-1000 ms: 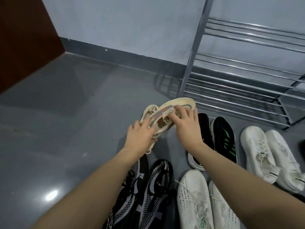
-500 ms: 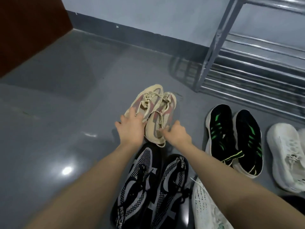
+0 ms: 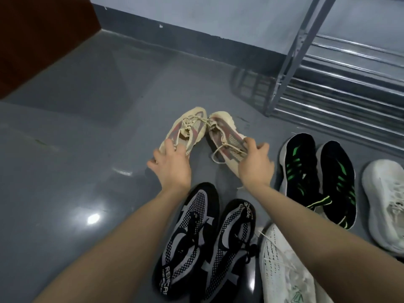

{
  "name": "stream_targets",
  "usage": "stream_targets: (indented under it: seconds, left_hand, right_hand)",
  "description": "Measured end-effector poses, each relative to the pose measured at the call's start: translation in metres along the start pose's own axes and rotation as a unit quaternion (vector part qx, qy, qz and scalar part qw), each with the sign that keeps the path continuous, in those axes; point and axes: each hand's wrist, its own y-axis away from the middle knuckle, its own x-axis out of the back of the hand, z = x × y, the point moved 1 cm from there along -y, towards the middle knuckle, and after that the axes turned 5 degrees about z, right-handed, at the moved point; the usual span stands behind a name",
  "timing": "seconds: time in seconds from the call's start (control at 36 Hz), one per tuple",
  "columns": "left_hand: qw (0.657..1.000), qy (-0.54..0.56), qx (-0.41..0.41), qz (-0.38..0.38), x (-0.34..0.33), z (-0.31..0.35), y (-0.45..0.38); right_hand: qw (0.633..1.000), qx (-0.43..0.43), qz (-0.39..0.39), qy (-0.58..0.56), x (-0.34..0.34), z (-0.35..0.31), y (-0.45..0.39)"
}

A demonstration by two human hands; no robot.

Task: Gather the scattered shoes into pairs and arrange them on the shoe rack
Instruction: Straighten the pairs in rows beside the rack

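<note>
Two beige mesh lace-up sneakers (image 3: 218,136) on floor | left hand (image 3: 172,165) grips one heel, right hand (image 3: 254,164) the other | two black-grey knit sneakers (image 3: 205,239), lettering unreadable

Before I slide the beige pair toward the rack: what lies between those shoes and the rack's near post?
In the head view, only bare grey floor lies between the beige shoes and the rack's post.

Dim, cool indoor light. An overhead lamp leaves a small white glare spot on the glossy grey floor (image 3: 65,171) at 8 o'clock, with a fainter streak nearer the centre. The shoe rack (image 3: 349,88) at 2 o'clock casts a barred shadow and looks motion-smeared. Wide-angle bending curves the edges; the forearms at 6 o'clock are soft.
</note>
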Motion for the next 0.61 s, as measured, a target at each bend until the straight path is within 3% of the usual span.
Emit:
stream_targets:
  seconds: [0.31,0.47,0.61]
  left_hand:
    - [0.998,0.025,-0.044,0.048,0.025,0.046,0.019]
    - [0.995,0.037,-0.064,0.06,0.042,0.063,0.018]
    - [0.995,0.026,-0.074,0.053,0.043,0.07,0.021]
  right_hand:
    - [0.998,0.034,0.039,0.047,0.061,0.033,-0.007]
    - [0.982,0.134,0.043,0.127,0.105,0.036,-0.007]
    - [0.941,0.241,0.06,0.229,0.118,0.035,-0.007]
